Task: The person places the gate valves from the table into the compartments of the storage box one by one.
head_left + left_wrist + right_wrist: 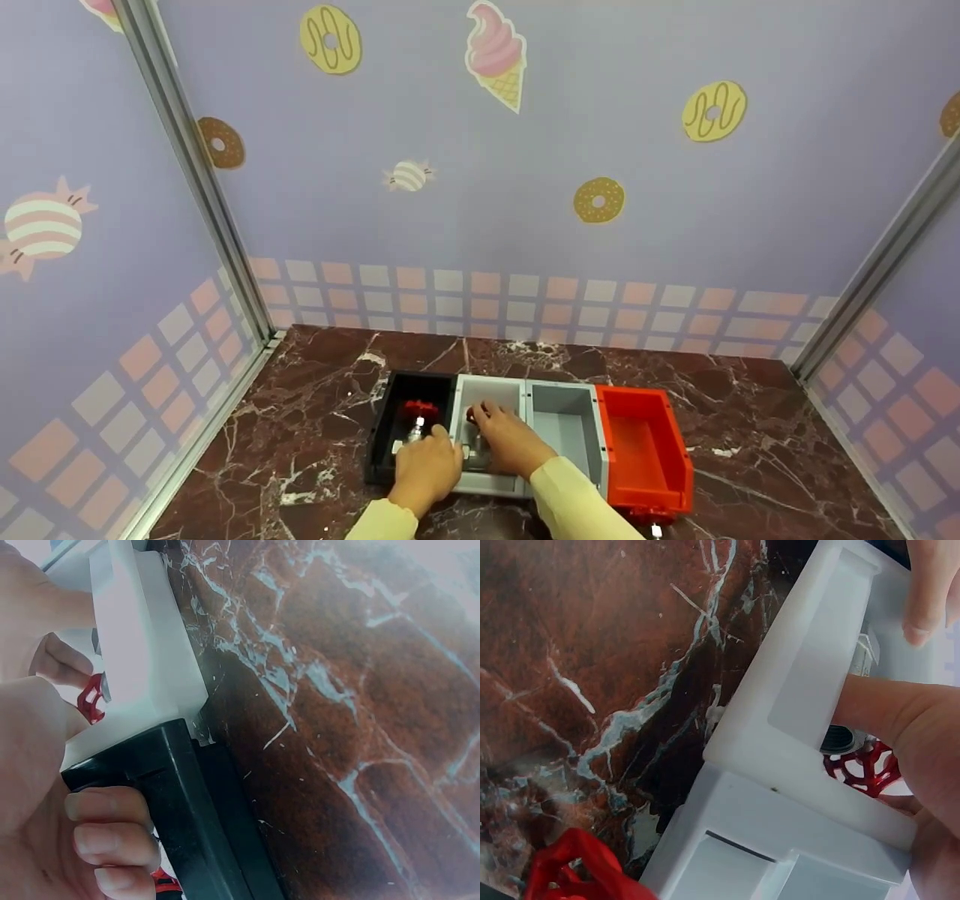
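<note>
Over the wall between the black bin (381,427) and the white bin (491,384) is my left hand (427,466), its fingers (101,840) curled inside the black bin. Whether they grip anything is hidden. A valve with a red handwheel (418,409) and silver body lies in the black bin, beside this hand. My right hand (514,441) reaches into the white bin and holds a second metal valve (862,769) with a red handwheel. In the right wrist view, the thumb (877,709) lies along its body. Part of this valve is covered by the hand.
A grey bin (562,390) and a red bin (684,450) continue the row to the right. Another red-handled valve (651,514) lies in front of the red bin. The marble-patterned table (315,420) meets patterned walls at the back and sides.
</note>
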A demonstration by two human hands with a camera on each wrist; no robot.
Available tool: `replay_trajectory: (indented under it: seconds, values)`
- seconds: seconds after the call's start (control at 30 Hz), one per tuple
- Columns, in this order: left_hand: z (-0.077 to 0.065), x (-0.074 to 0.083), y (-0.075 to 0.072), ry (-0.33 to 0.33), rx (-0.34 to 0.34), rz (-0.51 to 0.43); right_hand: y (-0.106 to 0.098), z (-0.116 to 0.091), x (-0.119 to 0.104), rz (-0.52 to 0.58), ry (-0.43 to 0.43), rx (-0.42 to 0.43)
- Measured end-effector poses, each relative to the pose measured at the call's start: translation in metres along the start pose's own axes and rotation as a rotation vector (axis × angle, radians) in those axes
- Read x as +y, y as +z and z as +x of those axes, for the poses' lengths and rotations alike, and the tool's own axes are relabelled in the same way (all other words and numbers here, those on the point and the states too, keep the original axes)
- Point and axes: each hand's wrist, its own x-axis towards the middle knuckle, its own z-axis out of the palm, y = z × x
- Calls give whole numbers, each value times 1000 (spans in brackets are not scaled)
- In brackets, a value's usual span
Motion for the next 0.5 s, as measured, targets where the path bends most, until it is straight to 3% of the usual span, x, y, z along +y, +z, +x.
replay_trajectory:
  seconds: [0.5]
  values:
    - [1,1,0,-9,9,-1,2,-2,0,-36,-28,38]
